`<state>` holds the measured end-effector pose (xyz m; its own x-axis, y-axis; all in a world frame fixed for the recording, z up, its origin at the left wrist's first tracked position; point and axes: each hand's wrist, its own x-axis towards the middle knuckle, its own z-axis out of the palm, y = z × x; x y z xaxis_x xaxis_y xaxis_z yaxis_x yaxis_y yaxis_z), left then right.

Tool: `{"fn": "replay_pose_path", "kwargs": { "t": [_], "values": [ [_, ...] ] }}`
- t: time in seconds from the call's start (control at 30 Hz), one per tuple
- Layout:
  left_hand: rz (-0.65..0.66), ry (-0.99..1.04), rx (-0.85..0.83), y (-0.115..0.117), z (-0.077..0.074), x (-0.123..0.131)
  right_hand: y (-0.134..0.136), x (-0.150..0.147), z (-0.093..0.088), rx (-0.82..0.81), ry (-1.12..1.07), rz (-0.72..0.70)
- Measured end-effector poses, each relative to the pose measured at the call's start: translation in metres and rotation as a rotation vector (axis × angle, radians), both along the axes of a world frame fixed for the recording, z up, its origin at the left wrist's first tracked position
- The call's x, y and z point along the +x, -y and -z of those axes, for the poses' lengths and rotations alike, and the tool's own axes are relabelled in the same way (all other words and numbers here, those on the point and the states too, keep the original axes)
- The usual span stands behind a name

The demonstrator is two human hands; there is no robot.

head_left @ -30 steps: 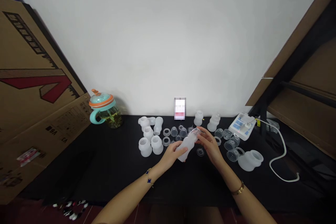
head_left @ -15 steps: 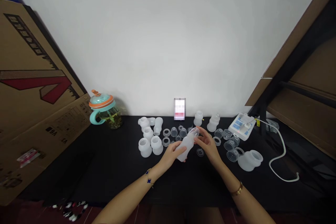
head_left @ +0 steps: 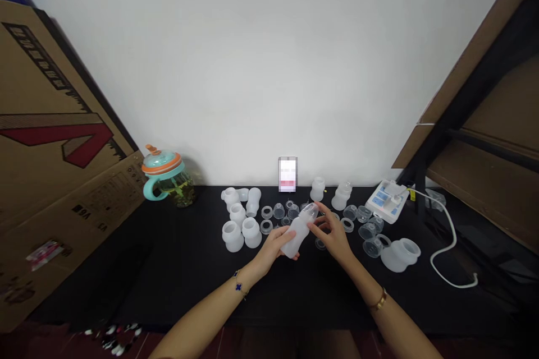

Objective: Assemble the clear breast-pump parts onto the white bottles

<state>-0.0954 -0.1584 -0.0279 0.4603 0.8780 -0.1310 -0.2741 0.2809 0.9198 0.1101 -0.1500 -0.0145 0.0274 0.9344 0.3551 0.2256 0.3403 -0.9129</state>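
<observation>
A translucent white baby bottle leans up to the right above the black table, with a clear dome cap on its top. My left hand is closed round the bottle's body. My right hand grips the bottle at its neck and cap from the right, thumb at the collar and fingertips by the dome. Under and behind the hands lie white collar rings and small clear domes. Just below the right hand a clear disc-like part is partly covered.
Several open white bottles stand on the left; a capped bottle stands at the back. Clear cups and a wide bottle lie right, near a power strip with a cable. A lidded teapot and phone are behind.
My right thumb and fingers have shifted slightly down and left round the bottle's neck and cap. The left hand keeps its hold, and the bottle has barely moved.
</observation>
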Motion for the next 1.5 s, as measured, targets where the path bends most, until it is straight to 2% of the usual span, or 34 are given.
{"fn": "replay_pose_path", "kwargs": {
  "t": [0.5, 0.87, 1.1, 1.37, 1.5],
  "values": [
    [0.018, -0.016, -0.034, 0.001, -0.003, 0.001, 0.001, 0.004, -0.005, 0.139, 0.136, 0.064],
    [0.036, -0.032, -0.035, 0.001, -0.002, 0.000, 0.002, 0.005, -0.009, 0.124, 0.055, 0.118],
    [0.053, -0.036, 0.008, 0.003, -0.003, -0.001, 0.005, 0.005, -0.012, 0.163, 0.095, 0.154],
    [0.072, -0.018, 0.012, 0.003, -0.004, -0.002, 0.008, 0.004, -0.015, 0.252, 0.166, 0.210],
    [0.090, 0.048, -0.049, 0.002, -0.004, -0.002, 0.008, 0.005, -0.010, 0.326, 0.205, 0.225]
  ]
}}
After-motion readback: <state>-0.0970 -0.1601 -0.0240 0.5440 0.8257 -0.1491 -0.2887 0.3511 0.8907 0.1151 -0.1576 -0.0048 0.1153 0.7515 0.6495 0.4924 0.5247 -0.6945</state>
